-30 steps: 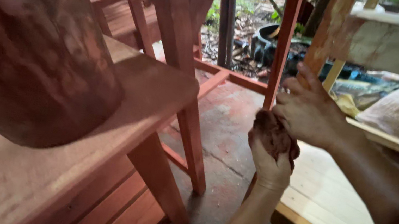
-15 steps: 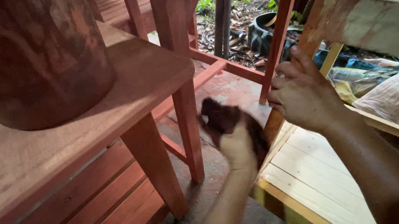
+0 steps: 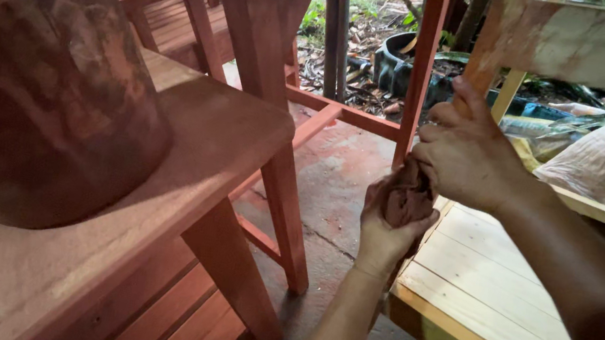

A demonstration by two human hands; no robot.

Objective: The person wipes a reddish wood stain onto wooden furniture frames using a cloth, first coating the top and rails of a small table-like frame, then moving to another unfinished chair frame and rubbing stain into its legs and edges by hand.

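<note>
— What are we looking at, biggest first?

— A red-stained wooden bench (image 3: 185, 152) fills our left side, a rounded, red-smeared container (image 3: 38, 66) standing on its near end. To the right sits a pale unfinished wooden shelf frame (image 3: 492, 294), its upright post (image 3: 488, 54) partly reddened.

— And our hands?

— Our right hand (image 3: 472, 159) is wrapped around that post near the shelf's front left corner, steadying it. Our left hand (image 3: 390, 227) is clamped on a crumpled, stain-soaked brown rag (image 3: 406, 197), pressed just under the right.

— Which step?

— Staining the post, we judge. Next the rag should rub along bare wood, without dripping on the planks.
</note>
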